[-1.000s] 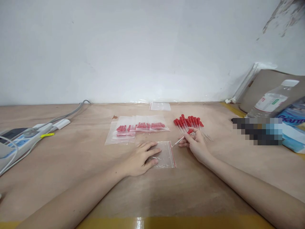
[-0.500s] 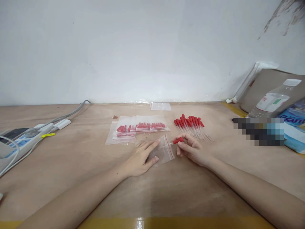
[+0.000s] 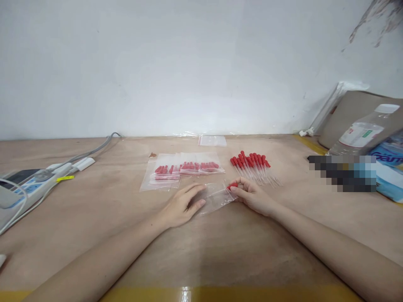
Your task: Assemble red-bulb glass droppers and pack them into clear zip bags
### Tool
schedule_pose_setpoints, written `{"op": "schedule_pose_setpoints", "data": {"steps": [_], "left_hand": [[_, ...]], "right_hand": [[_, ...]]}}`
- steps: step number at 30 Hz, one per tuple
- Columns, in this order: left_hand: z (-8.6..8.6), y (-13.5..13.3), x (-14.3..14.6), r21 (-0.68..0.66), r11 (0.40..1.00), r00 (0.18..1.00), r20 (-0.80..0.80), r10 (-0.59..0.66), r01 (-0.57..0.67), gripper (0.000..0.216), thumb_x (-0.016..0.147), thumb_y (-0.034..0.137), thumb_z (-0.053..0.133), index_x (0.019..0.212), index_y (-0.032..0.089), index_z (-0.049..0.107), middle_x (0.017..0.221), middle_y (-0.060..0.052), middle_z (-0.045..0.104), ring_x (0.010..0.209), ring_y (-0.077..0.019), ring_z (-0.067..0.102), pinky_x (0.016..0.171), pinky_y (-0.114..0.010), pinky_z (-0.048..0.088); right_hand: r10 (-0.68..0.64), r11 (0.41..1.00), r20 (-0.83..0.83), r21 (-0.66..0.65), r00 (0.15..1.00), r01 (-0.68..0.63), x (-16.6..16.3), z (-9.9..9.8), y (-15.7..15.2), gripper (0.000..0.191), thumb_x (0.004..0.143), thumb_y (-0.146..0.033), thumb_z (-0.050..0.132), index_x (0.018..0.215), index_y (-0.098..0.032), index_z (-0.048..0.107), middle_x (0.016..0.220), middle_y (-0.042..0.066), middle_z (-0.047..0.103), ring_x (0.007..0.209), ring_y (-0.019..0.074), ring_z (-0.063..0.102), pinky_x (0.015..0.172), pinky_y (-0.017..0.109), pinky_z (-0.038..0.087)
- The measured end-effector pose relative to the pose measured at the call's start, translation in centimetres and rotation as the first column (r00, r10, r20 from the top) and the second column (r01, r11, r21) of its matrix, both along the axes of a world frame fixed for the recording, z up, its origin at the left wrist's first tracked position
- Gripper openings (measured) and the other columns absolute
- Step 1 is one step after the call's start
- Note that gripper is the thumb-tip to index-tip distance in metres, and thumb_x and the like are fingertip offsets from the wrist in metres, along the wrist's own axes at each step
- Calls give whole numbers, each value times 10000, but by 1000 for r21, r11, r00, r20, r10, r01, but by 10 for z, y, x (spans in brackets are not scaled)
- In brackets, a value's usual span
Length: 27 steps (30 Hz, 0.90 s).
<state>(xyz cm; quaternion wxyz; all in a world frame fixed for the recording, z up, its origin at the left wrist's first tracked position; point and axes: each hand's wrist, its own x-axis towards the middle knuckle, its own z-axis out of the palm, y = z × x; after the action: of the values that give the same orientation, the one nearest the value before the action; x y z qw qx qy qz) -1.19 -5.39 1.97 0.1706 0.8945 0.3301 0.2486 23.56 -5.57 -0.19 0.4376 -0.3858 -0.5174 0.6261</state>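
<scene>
A clear zip-lock bag (image 3: 215, 199) lies between my two hands. My left hand (image 3: 184, 204) grips its left end, thumb at the near side and fingers at the far side. My right hand (image 3: 253, 197) pinches a glass dropper by its red rubber bulb (image 3: 232, 185) at the bag's mouth; the glass tube points left inside the bag. Beyond my right hand lies a fanned pile of droppers with red bulbs (image 3: 250, 161). Behind my left hand, overlapping zip-lock bags (image 3: 189, 167) hold several more red-bulbed droppers.
Flat plastic bags (image 3: 212, 141) lie by the wall. At left are a power strip (image 3: 34, 184) and a grey cable (image 3: 91, 150). A plastic bottle (image 3: 362, 132), a blue packet (image 3: 390, 184) and a blurred dark object (image 3: 343, 172) stand or lie at right.
My right hand has pushed the dropper left, deeper into the bag, so its bulb now reaches the bag's mouth. My left hand has shifted slightly left.
</scene>
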Motion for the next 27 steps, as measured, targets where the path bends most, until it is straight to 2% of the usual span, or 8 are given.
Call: {"op": "schedule_pose_setpoints", "data": {"steps": [2,4,9,11,18,21,24,27], "left_hand": [[0,3,-3,-22,999,1000,-15,-27,27,375,852,321,481,1214,225,471,1197,-67,536,1075,-198,514,905,-340,429],[-1,4,-4,-46,998,998,-36,-55,54,386,840,341,499,1209,229,478,1194,-67,545,1073,-203,521,900,-346,432],[1,3,-4,-77,994,995,-55,-88,84,434,832,373,508,1237,230,447,1220,-70,531,1105,-213,503,928,-376,412],[1,4,-3,-78,992,993,-56,-106,101,444,827,376,515,1238,224,443,1226,-75,526,1115,-216,495,935,-383,406],[0,5,-2,-71,991,991,-61,-119,115,439,818,391,529,1217,218,462,1231,-74,526,1161,-224,460,968,-398,383],[-1,5,-1,-66,991,991,-63,-118,114,434,825,390,521,1219,217,463,1235,-70,523,1163,-214,461,973,-390,383],[-3,5,-1,-61,991,990,-66,-123,119,420,834,385,510,1212,207,472,1241,-72,517,1164,-204,460,976,-375,384],[-4,6,-2,-63,991,990,-71,-119,115,420,835,389,508,1214,214,472,1255,-72,505,1173,-208,450,982,-385,378]], "right_hand": [[-50,999,58,-18,997,51,2,2,2,271,667,-342,690,809,-173,534,732,-27,600,653,76,555,646,231,444],[-47,997,118,-49,992,53,6,5,2,280,638,-338,707,799,-158,565,704,-28,605,620,71,547,620,222,435],[108,985,141,-149,984,-87,19,15,6,312,583,-295,739,817,-148,595,709,-17,623,598,76,554,602,228,445],[115,982,110,-164,987,-96,23,16,8,338,554,-283,757,801,-153,567,687,-24,615,584,80,559,590,233,453],[-14,1000,294,7,956,13,13,9,3,342,605,-385,714,719,-164,479,550,-47,557,465,63,483,469,203,380],[35,997,382,57,924,-61,11,8,1,322,656,-443,656,671,-154,514,538,-51,507,453,49,423,441,188,325],[94,985,462,86,882,-150,13,12,0,429,752,-536,506,558,-154,483,488,-55,426,425,42,359,423,189,287],[92,991,438,51,894,-128,12,17,-2,439,759,-574,473,605,-163,496,471,-57,411,414,50,358,406,189,277]]}}
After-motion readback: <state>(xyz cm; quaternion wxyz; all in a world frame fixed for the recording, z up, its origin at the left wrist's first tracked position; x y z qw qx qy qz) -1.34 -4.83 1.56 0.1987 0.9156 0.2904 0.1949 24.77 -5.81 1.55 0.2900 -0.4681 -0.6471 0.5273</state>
